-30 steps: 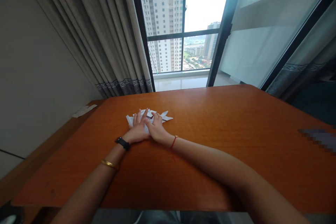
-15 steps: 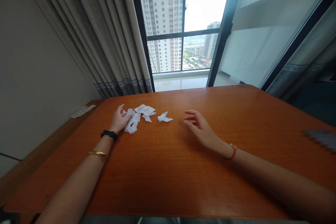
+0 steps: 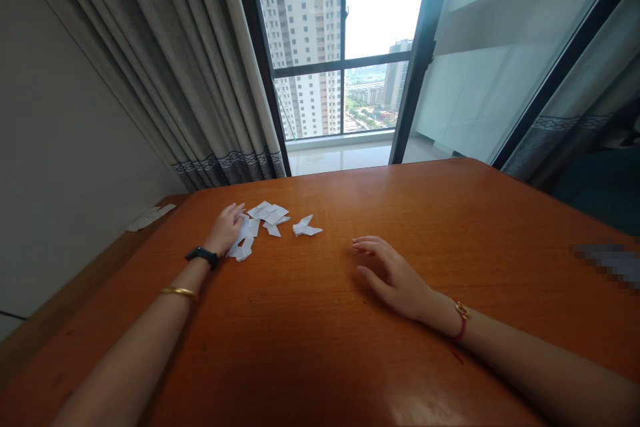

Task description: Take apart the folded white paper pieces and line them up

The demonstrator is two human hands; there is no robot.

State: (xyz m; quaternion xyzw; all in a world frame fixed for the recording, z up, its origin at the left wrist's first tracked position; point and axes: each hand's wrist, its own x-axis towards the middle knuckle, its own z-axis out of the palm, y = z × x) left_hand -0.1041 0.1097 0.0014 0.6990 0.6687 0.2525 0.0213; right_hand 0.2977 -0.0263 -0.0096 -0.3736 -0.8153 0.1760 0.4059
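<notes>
Folded white paper pieces [image 3: 269, 213] lie in a loose cluster on the brown wooden table [image 3: 300, 320]. My left hand [image 3: 226, 229] rests on the cluster's left edge, fingers stretched away from me, covering part of the nearer folded papers [image 3: 245, 247]. Whether any piece is under its palm is hidden. A little to the right, a separate folded paper with pointed ends [image 3: 306, 227] lies by itself. My right hand [image 3: 393, 277] hovers or rests lightly to the right of that piece, fingers loosely curved and apart, holding nothing.
White paper strips [image 3: 151, 216] lie on a ledge beyond the table's left side. At the right edge is a pixelated grey patch [image 3: 610, 261]. A grey curtain [image 3: 215, 80] and a window [image 3: 345, 67] stand behind the table.
My left hand has turned flatter over the papers, its thumb no longer showing on top. My right hand has drawn slightly nearer to me. The view has shifted slightly.
</notes>
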